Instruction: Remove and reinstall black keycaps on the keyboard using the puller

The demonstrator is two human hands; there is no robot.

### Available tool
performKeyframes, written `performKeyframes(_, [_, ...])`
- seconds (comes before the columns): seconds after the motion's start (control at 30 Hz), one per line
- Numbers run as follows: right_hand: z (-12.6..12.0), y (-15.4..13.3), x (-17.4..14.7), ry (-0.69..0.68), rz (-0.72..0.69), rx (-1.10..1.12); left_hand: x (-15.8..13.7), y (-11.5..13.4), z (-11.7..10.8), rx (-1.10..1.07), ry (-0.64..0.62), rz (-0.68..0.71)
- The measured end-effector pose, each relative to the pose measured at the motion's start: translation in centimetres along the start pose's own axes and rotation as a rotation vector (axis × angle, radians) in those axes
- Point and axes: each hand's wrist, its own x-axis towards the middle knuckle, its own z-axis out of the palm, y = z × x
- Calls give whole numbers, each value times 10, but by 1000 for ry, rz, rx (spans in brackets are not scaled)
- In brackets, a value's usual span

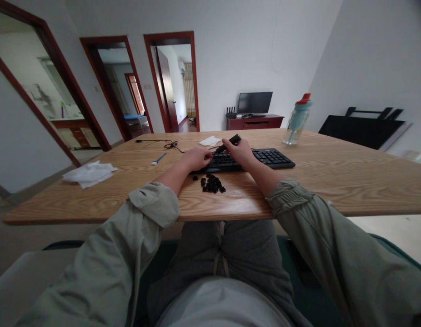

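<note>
A black keyboard (273, 157) lies on the wooden table, with both my hands over its left half. My right hand (243, 154) is closed around a black stick-like tool (233, 140), tilted with its lower end towards the keys. The kind of tool cannot be made out. At the keyboard's left end my left hand (196, 159) has its fingers curled together by the keys; what they pinch, if anything, is hidden. In front of the keyboard, a small pile of loose black keycaps (213, 183) rests on the table.
To the left lie a small blue-handled brush (159, 159), a coiled black cable (171, 145) and crumpled white tissues (90, 173). Another white tissue (210, 141) is behind the keyboard. A clear bottle with a red and teal lid (297, 120) stands at the back right of the table (360, 181).
</note>
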Motion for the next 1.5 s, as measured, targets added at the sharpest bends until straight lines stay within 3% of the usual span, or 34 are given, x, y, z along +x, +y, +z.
performKeyframes(1.1, [1, -2, 4, 35, -19, -67, 9, -4, 6, -28, -20, 13])
performKeyframes(1.5, [-3, -12, -4, 17, -113, -164, 6, -3, 3, 14, -22, 28])
